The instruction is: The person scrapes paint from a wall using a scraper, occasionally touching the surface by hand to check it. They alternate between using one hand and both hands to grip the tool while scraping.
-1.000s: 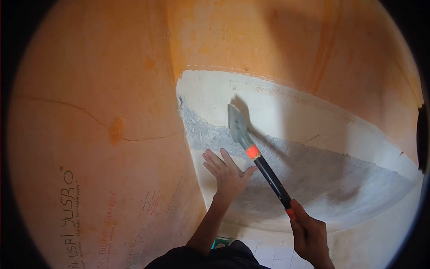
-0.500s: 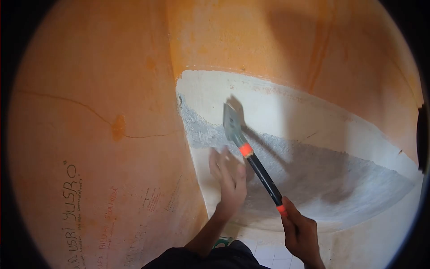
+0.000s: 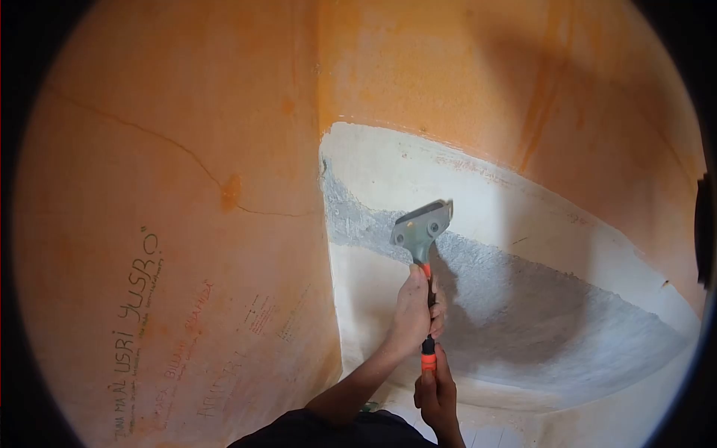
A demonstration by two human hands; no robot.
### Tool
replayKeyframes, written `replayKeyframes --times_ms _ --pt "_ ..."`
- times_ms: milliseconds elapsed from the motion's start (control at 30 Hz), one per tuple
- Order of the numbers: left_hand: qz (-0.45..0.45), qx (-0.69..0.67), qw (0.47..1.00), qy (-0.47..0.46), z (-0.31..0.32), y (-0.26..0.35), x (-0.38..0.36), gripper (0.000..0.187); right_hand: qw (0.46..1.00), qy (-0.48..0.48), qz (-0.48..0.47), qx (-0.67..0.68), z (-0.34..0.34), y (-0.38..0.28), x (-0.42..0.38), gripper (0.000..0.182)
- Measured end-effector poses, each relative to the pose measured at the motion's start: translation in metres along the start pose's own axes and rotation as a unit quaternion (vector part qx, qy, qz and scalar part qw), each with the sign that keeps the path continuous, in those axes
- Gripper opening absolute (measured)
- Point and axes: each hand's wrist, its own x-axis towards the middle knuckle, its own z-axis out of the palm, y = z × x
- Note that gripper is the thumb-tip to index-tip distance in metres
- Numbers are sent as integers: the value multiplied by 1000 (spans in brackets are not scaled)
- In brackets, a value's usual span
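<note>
A long-handled scraper (image 3: 422, 228) with a grey head and a black and orange handle stands nearly upright before the wall. My left hand (image 3: 415, 310) is wrapped round the handle just below the head. Lower down, my right hand (image 3: 436, 388) grips the orange end of the handle. Behind the scraper head lie a rough grey patch (image 3: 358, 220) and a white band (image 3: 373, 160) on the wall. Whether the blade touches the wall cannot be told.
An orange wall (image 3: 187, 187) on the left has a crack and handwriting (image 3: 138, 321); it meets the other wall at a corner. A dark object (image 3: 703, 231) shows at the right edge. Pale floor tiles (image 3: 485, 434) appear at the bottom.
My left hand has gone from open and free to wrapped round the handle. The scraper has turned more upright with its head now broadside, and my right hand has moved left and down.
</note>
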Motion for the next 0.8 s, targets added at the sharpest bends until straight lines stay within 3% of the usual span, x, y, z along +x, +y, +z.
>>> replayKeyframes --times_ms 100,200,333,433,500,700,767,800 --pt "46 68 996 -26 -3 9 5 53 999 -20 7 24 5 -2 9 58" --pt "8 33 999 -30 -12 -2 2 47 1000 -28 -8 -9 7 8 6 57" --pt "49 57 997 -6 -4 13 5 49 996 -33 -66 -57 1 7 17 57" --pt "50 24 998 -12 0 13 5 49 996 -52 -51 -56 -7 1 11 57" --pt "-7 13 1000 6 1 3 2 50 997 -50 -48 -21 -10 -3 6 56" --pt "31 -21 999 3 10 15 5 53 990 -64 -76 -98 -26 -21 14 56" --pt "-46 -55 997 8 6 5 1 55 988 -63 -96 -104 -25 -15 12 56" --pt "-43 -54 998 11 4 7 4 55 986 -56 -108 -111 -23 -16 10 57"
